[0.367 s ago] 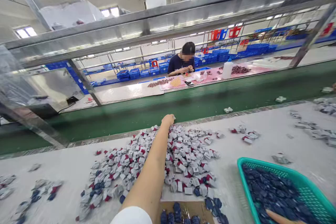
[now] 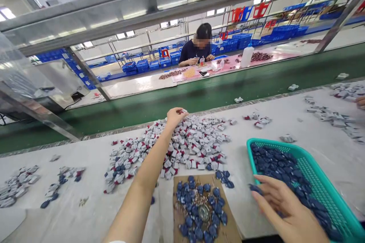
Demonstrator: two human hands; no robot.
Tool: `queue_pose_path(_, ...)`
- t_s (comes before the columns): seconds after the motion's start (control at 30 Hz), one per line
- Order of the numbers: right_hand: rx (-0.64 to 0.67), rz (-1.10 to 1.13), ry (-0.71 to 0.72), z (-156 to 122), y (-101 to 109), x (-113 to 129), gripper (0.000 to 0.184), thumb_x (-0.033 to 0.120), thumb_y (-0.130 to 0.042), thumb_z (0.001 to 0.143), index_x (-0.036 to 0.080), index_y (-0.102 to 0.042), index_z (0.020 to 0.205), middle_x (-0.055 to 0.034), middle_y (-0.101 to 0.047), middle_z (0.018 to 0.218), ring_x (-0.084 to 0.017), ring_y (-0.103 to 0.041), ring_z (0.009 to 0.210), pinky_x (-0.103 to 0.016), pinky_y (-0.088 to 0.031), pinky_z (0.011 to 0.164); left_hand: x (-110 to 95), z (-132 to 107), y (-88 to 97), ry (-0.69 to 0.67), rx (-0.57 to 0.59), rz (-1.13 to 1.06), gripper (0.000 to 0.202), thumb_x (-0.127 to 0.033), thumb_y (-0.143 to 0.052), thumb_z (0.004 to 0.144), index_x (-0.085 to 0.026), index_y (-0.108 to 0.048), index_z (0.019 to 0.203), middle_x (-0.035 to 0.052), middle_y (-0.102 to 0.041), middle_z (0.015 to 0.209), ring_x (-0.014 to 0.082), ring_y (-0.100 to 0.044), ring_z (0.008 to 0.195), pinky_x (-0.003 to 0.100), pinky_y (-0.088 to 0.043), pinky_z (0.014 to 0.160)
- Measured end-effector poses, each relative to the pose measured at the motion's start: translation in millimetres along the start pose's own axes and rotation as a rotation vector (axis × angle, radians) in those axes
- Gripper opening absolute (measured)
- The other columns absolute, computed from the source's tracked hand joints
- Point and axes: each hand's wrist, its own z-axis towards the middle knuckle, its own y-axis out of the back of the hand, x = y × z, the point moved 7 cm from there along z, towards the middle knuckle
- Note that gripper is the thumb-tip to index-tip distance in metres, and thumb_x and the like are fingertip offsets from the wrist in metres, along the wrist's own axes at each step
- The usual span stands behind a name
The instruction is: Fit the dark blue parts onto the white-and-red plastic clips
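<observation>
My left hand reaches far across the table to the back edge of a big pile of small white, red and blue parts; its fingers are pinched on one small white part. My right hand hovers at the near left edge of a teal basket filled with dark blue parts; its fingers are spread and one blue part sits at the fingertips. A brown card in front of me carries several blue parts around a round metal piece.
A green conveyor belt runs behind the table with a few loose white parts on it. Smaller heaps of parts lie at the left and right. A person works across the belt. A metal rail crosses overhead.
The view has dipped down, bringing the card and my right hand into sight. My left hand has closed on a part at the pile's back edge and pulled slightly back.
</observation>
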Motion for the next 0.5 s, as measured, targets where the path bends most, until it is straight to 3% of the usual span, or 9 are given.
queue_pose_path(0.13,0.364,-0.121,0.219,-16,-60,50,0.025,0.034,-0.039,0.096,0.02,-0.06,0.101,-0.0037,-0.062,0.076,-0.015,-0.06,0.06,-0.023,-0.051,0.054,20,-92,41.0,0.041,-0.084,-0.31,0.039,-0.043,-0.066,0.082,-0.017,-0.061,0.11,0.0036,-0.064,0.096,0.0122,-0.063,0.071,0.023,-0.053,0.059)
queue_pose_path(0.2,0.457,-0.157,0.264,-26,-82,56,0.029,0.03,-0.034,0.097,0.02,-0.06,0.106,-0.0065,-0.064,0.089,-0.018,-0.064,0.073,-0.027,-0.053,0.063,37,-145,54.1,0.094,-0.104,-0.436,0.049,-0.055,-0.064,0.078,-0.018,-0.06,0.11,0.0001,-0.061,0.081,0.007,-0.054,0.052,0.017,-0.04,0.041)
queue_pose_path(0.27,0.487,-0.187,0.264,-33,-97,54,0.029,0.027,-0.032,0.097,0.019,-0.057,0.109,-0.0083,-0.064,0.096,-0.02,-0.064,0.078,-0.03,-0.052,0.066,54,-196,61.2,0.16,-0.114,-0.541,0.055,-0.061,-0.066,0.073,-0.018,-0.06,0.106,-0.0034,-0.055,0.07,0.0036,-0.042,0.042,0.014,-0.027,0.034)
queue_pose_path(0.33,0.52,-0.235,0.265,-37,-110,50,0.025,0.024,-0.032,0.096,0.019,-0.054,0.106,-0.008,-0.063,0.09,-0.02,-0.062,0.071,-0.03,-0.05,0.06,70,-242,64.0,0.23,-0.124,-0.63,0.056,-0.061,-0.069,0.07,-0.018,-0.06,0.103,-0.0036,-0.053,0.069,0.0033,-0.04,0.044,0.012,-0.026,0.033)
queue_pose_path(0.5,0.631,-0.372,0.296,-37,-127,47,0.015,0.017,-0.034,0.093,0.02,-0.044,0.083,-0.0048,-0.059,0.082,-0.019,-0.058,0.068,-0.028,-0.044,0.059,96,-323,58.8,0.426,-0.144,-0.81,0.052,-0.05,-0.077,0.067,-0.016,-0.064,0.104,0.0055,-0.064,0.095,0.0102,-0.058,0.07,0.017,-0.052,0.05)
